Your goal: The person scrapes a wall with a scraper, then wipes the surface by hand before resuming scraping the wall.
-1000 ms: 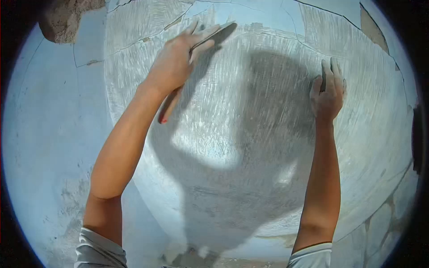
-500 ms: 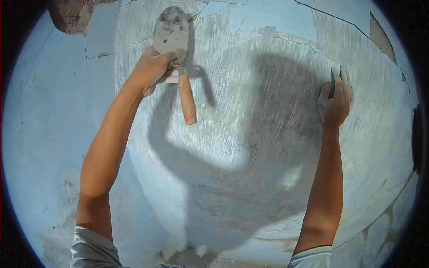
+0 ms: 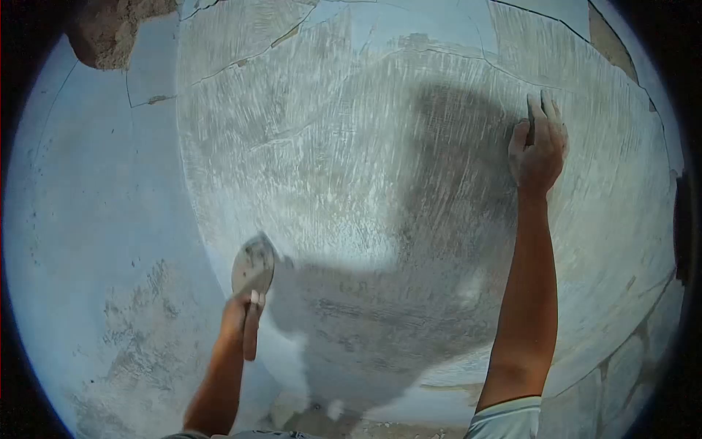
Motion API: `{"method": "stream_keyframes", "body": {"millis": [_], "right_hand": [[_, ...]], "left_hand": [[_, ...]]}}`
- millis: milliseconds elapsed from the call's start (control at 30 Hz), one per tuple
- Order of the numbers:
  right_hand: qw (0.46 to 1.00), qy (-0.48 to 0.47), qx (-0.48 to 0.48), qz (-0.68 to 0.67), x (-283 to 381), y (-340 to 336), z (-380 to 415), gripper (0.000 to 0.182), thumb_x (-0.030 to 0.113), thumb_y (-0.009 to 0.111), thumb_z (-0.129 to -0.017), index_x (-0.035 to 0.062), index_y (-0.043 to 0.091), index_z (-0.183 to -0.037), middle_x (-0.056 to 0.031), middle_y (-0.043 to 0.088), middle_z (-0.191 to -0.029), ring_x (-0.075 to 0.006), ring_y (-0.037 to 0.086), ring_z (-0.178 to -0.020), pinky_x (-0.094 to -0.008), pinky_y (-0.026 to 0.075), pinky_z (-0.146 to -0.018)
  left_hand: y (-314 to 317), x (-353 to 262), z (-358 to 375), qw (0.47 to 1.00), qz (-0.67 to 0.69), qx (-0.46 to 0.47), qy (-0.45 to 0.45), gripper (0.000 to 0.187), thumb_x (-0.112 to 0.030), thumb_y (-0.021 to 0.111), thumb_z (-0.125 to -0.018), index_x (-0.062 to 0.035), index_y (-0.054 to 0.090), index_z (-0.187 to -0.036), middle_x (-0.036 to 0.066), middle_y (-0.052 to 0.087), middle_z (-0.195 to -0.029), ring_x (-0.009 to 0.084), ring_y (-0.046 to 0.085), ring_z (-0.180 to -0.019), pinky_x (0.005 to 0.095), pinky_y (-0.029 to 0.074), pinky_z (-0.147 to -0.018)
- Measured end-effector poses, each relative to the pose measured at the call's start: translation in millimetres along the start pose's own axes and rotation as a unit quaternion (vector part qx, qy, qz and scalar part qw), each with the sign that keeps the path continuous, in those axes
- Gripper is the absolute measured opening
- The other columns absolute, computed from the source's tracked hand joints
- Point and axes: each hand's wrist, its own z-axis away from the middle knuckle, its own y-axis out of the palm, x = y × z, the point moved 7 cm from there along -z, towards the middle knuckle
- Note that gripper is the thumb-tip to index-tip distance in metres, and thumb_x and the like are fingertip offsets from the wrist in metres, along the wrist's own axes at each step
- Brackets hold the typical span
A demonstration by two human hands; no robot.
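Note:
My left hand point(image 3: 240, 313) is wrapped round the handle of a trowel point(image 3: 253, 268), low and left of centre. The trowel's rounded, grey-stained blade points up, and its wooden handle hangs below the fingers. At the upper right, my right hand point(image 3: 540, 146) rests on the wall point(image 3: 329, 168), fingers pointing up and thumb spread. Dust whitens its fingers. Between the two hands the wall surface is pale grey and covered with fine scratch marks.
A broken hole point(image 3: 110, 36) showing brown rough material is at the upper left. Cracks run along the top. A chipped gap point(image 3: 613, 45) lies at the upper right. Smooth blue wall point(image 3: 80, 197) spans the left, and shadows fall across the middle.
My left hand has moved down from the upper left with the trowel. My right hand has shifted slightly left in view and stays on the wall.

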Motion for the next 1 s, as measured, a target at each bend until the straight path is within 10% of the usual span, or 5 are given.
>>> {"method": "stream_keyframes", "body": {"millis": [33,167,467,733,1000], "right_hand": [[1.000,-0.007,0.002,0.003,3,-2,1,0.041,0.013,0.065,-0.097,0.0127,0.070,-0.138,-0.0125,0.065,-0.148,-0.0330,0.061,-0.137,-0.0477,0.044,-0.118],[0.999,-0.029,-0.010,-0.014,3,1,0,0.041,0.013,0.067,-0.096,0.0128,0.071,-0.137,-0.0129,0.067,-0.146,-0.0331,0.063,-0.135,-0.0468,0.045,-0.116],[0.998,-0.055,-0.026,-0.023,0,5,0,0.036,0.023,0.063,-0.099,0.0120,0.074,-0.132,-0.0139,0.071,-0.139,-0.0335,0.068,-0.128,-0.0476,0.050,-0.112],[0.999,-0.042,-0.004,-0.011,0,4,0,0.039,0.024,0.062,-0.100,0.0125,0.073,-0.135,-0.0126,0.070,-0.143,-0.0327,0.067,-0.130,-0.0464,0.047,-0.114],[0.999,-0.012,-0.014,-0.034,3,-5,-2,0.038,0.013,0.065,-0.095,0.0123,0.073,-0.132,-0.0122,0.068,-0.144,-0.0335,0.062,-0.135,-0.0491,0.043,-0.118]], "left_hand": [[-19,26,-8,0.882,-0.461,0.026,0.095,0.043,-0.022,0.050,-0.108,0.0114,0.062,-0.132,0.021,0.066,-0.121,0.0278,0.068,-0.111,0.0377,0.057,-0.083],[-33,126,60,0.909,0.339,0.231,0.066,0.065,0.005,0.053,-0.100,0.0104,0.032,-0.161,0.023,0.053,-0.155,0.0221,0.062,-0.130,0.0284,0.047,-0.112],[-10,35,107,0.959,0.095,0.178,0.200,0.059,0.000,0.068,-0.099,-0.0025,0.051,-0.156,0.023,0.070,-0.129,0.0207,0.071,-0.102,0.0380,0.061,-0.094],[-105,277,25,0.943,0.241,0.101,-0.207,0.037,-0.004,0.046,-0.101,0.0124,0.050,-0.133,0.012,0.063,-0.086,0.0162,0.063,-0.070,0.0304,0.053,-0.055],[-42,262,31,0.603,0.574,0.383,-0.400,0.032,-0.011,0.044,-0.111,0.0074,0.045,-0.137,0.014,0.061,-0.106,0.0191,0.065,-0.077,0.0292,0.063,-0.065]]}}
